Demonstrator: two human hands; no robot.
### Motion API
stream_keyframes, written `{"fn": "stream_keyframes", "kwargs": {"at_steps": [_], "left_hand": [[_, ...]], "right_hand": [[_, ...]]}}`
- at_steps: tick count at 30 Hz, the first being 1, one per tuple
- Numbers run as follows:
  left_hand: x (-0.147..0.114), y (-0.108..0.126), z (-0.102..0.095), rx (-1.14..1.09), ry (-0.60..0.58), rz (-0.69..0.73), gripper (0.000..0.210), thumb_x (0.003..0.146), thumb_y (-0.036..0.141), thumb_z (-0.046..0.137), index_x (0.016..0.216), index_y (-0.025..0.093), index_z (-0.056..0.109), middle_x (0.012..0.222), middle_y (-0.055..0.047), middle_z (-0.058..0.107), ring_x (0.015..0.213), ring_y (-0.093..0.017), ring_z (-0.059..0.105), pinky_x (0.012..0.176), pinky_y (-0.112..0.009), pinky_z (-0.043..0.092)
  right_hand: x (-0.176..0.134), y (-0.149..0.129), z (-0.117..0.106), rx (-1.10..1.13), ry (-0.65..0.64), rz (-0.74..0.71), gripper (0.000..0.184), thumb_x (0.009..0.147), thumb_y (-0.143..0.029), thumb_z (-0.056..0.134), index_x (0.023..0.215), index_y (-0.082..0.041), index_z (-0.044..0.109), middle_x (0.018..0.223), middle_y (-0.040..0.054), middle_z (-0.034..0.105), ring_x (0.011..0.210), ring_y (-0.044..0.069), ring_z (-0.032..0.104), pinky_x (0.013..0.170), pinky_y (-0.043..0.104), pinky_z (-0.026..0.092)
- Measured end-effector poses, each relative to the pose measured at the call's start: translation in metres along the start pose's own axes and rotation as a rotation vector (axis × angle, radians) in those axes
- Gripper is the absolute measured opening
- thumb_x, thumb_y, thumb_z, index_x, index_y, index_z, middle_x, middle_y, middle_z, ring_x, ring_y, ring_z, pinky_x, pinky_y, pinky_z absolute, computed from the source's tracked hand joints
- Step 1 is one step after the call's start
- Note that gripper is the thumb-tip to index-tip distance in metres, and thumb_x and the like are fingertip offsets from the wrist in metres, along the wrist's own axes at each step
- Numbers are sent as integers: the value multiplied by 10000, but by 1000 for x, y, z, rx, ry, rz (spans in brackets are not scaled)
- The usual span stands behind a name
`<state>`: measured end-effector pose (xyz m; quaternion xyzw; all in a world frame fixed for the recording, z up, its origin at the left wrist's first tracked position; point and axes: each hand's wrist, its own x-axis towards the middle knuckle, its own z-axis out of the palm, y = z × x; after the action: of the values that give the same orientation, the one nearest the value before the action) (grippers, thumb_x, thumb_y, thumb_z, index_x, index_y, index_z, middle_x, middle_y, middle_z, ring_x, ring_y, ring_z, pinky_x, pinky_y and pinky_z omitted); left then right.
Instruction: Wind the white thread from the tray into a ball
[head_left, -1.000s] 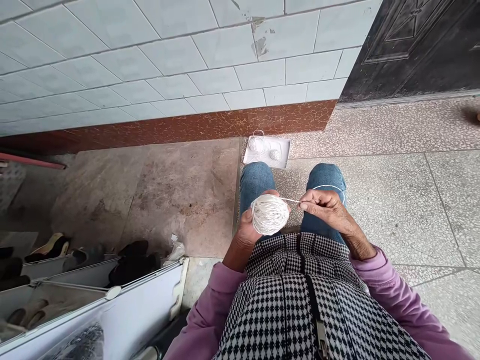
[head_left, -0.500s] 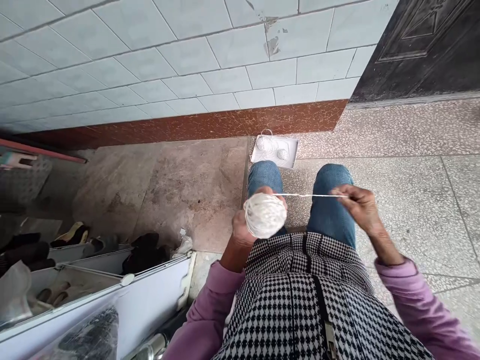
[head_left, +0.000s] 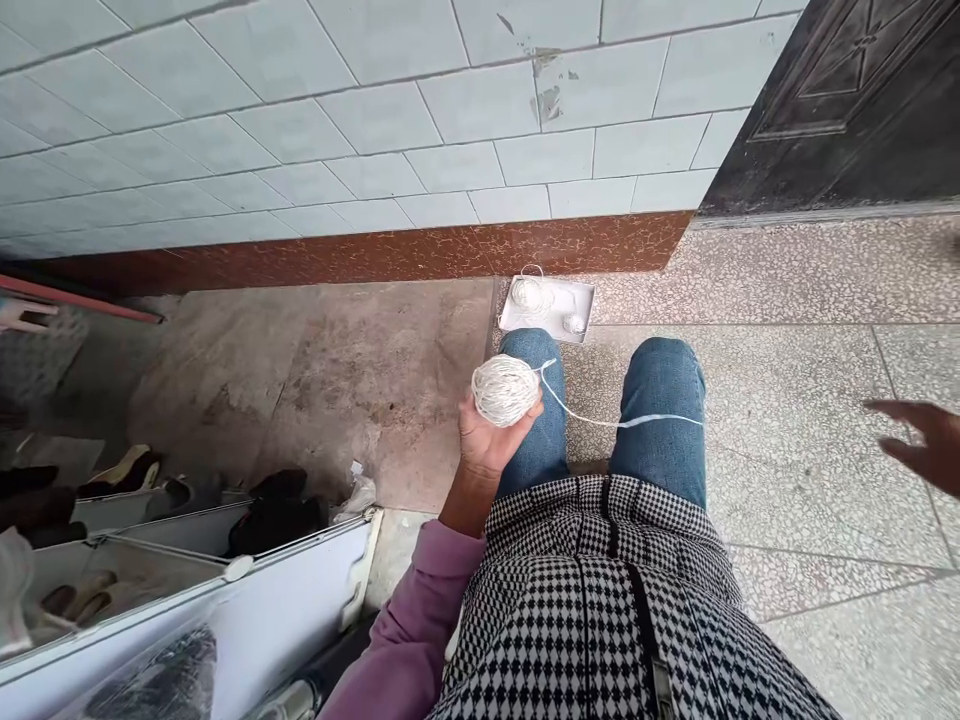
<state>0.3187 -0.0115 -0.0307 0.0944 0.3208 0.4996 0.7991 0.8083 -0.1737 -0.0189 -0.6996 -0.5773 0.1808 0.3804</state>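
Note:
My left hand (head_left: 489, 438) is wrapped round the underside of a ball of white yarn (head_left: 506, 390), held above my left knee. From the ball's right side a loose strand (head_left: 592, 420) sags across the gap between my legs and over my right thigh, where its end lies. Far out at the right edge, my right hand (head_left: 926, 440) has its fingers spread and holds nothing; part of it is cut off by the frame.
By the wall, a shallow white tray (head_left: 557, 325) carries a larger coil of white yarn (head_left: 529, 293) and a small ball (head_left: 574, 323). A shoe rack (head_left: 300, 560) with several shoes stands at left. A dark door (head_left: 847, 110) is at upper right.
My right hand has let go of the strand and swung far to the right. The strand, taut before, now hangs slack. My left hand has shifted slightly left and up with the ball.

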Motion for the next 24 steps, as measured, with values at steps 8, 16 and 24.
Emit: {"fn": "stream_keyframes", "kwargs": {"at_steps": [8,16,24], "left_hand": [[-12,-16,0,271,-67,19,724,603,655,923,1169,241,743,1235,-102,728,1275,-361,630,976,-454,557],[-23,3,-2,567,-260,119,750,512,594,969,1127,208,782,1042,-110,752,1023,-345,715,938,-461,575],[-23,3,-6,692,-348,116,685,621,541,954,1205,209,818,1140,-122,768,1037,-317,707,979,-435,550]], "right_hand": [[17,-193,220,743,-217,91,355,1004,-500,726,1251,-247,764,1187,81,794,836,173,746,639,283,661],[16,-199,239,828,-357,81,223,992,-445,748,1010,-223,757,828,10,737,691,128,655,574,242,545],[18,-205,218,472,-155,-203,150,1035,-269,684,918,-241,773,863,35,775,779,179,708,743,342,584]]}}
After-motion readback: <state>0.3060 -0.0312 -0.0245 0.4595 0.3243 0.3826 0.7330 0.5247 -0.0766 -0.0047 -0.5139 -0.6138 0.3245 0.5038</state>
